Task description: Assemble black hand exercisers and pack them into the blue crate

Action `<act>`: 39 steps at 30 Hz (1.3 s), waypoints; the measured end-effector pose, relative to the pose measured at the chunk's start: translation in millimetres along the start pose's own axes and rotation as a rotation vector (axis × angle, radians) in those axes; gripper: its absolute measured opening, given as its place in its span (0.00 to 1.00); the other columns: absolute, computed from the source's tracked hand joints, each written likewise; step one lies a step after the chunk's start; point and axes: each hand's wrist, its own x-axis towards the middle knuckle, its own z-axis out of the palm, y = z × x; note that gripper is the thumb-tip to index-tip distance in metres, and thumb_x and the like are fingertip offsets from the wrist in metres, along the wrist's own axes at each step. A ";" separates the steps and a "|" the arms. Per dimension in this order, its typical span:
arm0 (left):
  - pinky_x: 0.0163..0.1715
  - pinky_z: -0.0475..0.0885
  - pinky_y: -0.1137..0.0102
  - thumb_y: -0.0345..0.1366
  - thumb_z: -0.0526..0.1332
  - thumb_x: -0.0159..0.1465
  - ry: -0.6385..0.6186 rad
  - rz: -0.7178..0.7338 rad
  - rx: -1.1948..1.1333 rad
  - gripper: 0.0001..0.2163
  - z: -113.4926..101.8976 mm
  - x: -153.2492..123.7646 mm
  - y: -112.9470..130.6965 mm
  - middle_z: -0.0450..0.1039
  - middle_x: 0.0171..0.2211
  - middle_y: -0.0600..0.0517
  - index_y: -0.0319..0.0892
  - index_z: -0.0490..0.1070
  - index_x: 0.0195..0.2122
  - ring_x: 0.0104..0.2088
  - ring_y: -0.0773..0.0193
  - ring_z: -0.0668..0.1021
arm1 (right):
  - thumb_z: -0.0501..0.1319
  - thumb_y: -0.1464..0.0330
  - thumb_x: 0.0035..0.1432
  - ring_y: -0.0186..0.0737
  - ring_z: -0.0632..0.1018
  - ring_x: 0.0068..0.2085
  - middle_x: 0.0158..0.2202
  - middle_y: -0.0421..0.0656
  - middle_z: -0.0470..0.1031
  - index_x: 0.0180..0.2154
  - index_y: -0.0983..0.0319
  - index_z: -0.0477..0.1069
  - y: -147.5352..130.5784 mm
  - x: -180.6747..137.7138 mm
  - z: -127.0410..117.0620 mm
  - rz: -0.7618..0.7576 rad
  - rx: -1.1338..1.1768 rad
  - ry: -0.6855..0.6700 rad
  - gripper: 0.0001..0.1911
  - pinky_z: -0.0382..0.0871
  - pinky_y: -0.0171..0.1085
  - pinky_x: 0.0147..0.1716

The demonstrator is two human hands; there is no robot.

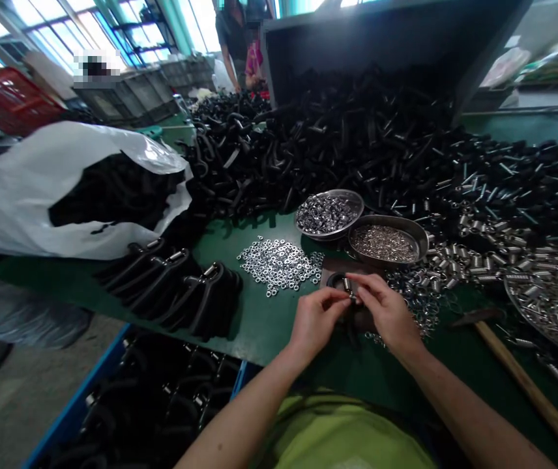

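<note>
My left hand point(319, 319) and my right hand point(387, 312) meet over a small brown block on the green table. Between their fingertips is a black curved part point(336, 280) with a shiny metal spring point(347, 284) on it. Thumb and fingers of both hands are pinched together at the small metal end just below the spring. Whatever tiny piece sits between the fingertips is mostly hidden. A spread of loose metal nuts point(279, 264) lies left of the hands. Beyond the hands stand a round metal bowl of small metal parts point(328, 215) and an oval dish of tiny pins point(386, 244).
Black curved parts point(308, 150) heap across the back, before a grey bin point(357, 39). Springs point(474, 260) and a hammer point(523, 374) lie right. Assembled black parts point(201, 299), a white sack point(29, 189) and a blue crate point(83, 397) are left. A person point(234, 45) stands behind.
</note>
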 end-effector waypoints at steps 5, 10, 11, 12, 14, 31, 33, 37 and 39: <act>0.38 0.70 0.68 0.32 0.62 0.58 0.051 0.094 0.298 0.04 -24.8 16.2 -8.2 0.76 0.32 0.52 0.44 0.77 0.32 0.35 0.62 0.76 | 0.52 0.61 0.58 0.36 0.73 0.26 0.25 0.38 0.68 0.38 0.61 0.63 18.1 22.6 -4.9 0.079 0.064 -0.019 0.10 0.69 0.38 0.29; 0.39 0.69 0.69 0.28 0.60 0.58 -0.052 0.143 0.454 0.07 -20.4 30.4 -5.3 0.77 0.34 0.52 0.44 0.77 0.34 0.36 0.62 0.76 | 0.53 0.60 0.58 0.36 0.75 0.28 0.32 0.42 0.75 0.38 0.60 0.59 36.4 43.6 -6.9 0.081 0.011 -0.033 0.11 0.69 0.36 0.26; 0.38 0.69 0.69 0.28 0.60 0.57 -0.069 0.138 0.469 0.08 -18.0 32.0 -4.5 0.77 0.34 0.52 0.44 0.77 0.35 0.36 0.62 0.77 | 0.53 0.60 0.58 0.36 0.76 0.28 0.33 0.43 0.75 0.37 0.60 0.60 38.1 46.2 -6.7 0.078 -0.024 -0.035 0.10 0.69 0.36 0.26; 0.38 0.69 0.70 0.28 0.60 0.56 -0.084 0.126 0.476 0.09 -15.9 33.4 -3.9 0.77 0.34 0.52 0.44 0.76 0.36 0.35 0.63 0.77 | 0.53 0.61 0.57 0.36 0.76 0.29 0.33 0.43 0.75 0.36 0.60 0.62 39.4 48.2 -6.3 0.075 -0.064 -0.039 0.10 0.69 0.36 0.27; 0.36 0.69 0.71 0.27 0.60 0.55 -0.107 0.101 0.481 0.11 -13.1 35.9 -3.3 0.78 0.33 0.54 0.44 0.75 0.38 0.34 0.64 0.77 | 0.54 0.62 0.56 0.37 0.75 0.29 0.31 0.42 0.75 0.33 0.61 0.65 40.8 51.5 -4.8 0.065 -0.147 -0.045 0.09 0.68 0.36 0.28; 0.35 0.69 0.67 0.24 0.51 0.61 -0.282 0.431 1.069 0.13 0.4 43.1 9.3 0.74 0.33 0.45 0.41 0.71 0.42 0.36 0.57 0.75 | 0.54 0.67 0.59 0.39 0.72 0.33 0.31 0.41 0.71 0.32 0.60 0.65 44.0 62.8 2.6 -0.151 -0.699 -0.143 0.04 0.57 0.35 0.30; 0.35 0.70 0.67 0.26 0.51 0.62 -0.276 0.417 1.086 0.12 0.1 41.0 4.9 0.74 0.33 0.46 0.42 0.71 0.42 0.36 0.58 0.75 | 0.54 0.68 0.60 0.39 0.72 0.33 0.32 0.41 0.71 0.31 0.60 0.66 38.7 60.2 2.0 -0.192 -0.749 -0.178 0.05 0.57 0.35 0.29; 0.38 0.71 0.67 0.34 0.52 0.65 -0.200 0.386 1.052 0.09 -5.1 29.3 -9.7 0.74 0.35 0.48 0.44 0.71 0.42 0.38 0.60 0.73 | 0.54 0.67 0.61 0.41 0.74 0.39 0.38 0.42 0.73 0.40 0.58 0.69 24.4 50.2 -5.4 -0.241 -0.800 -0.209 0.07 0.61 0.36 0.32; 0.43 0.70 0.66 0.35 0.53 0.65 -0.158 0.412 1.037 0.11 -7.1 19.4 -15.1 0.73 0.42 0.48 0.44 0.70 0.46 0.43 0.60 0.71 | 0.53 0.66 0.62 0.42 0.73 0.45 0.44 0.43 0.72 0.47 0.56 0.66 18.9 34.9 -20.0 -0.266 -0.821 -0.175 0.12 0.63 0.37 0.37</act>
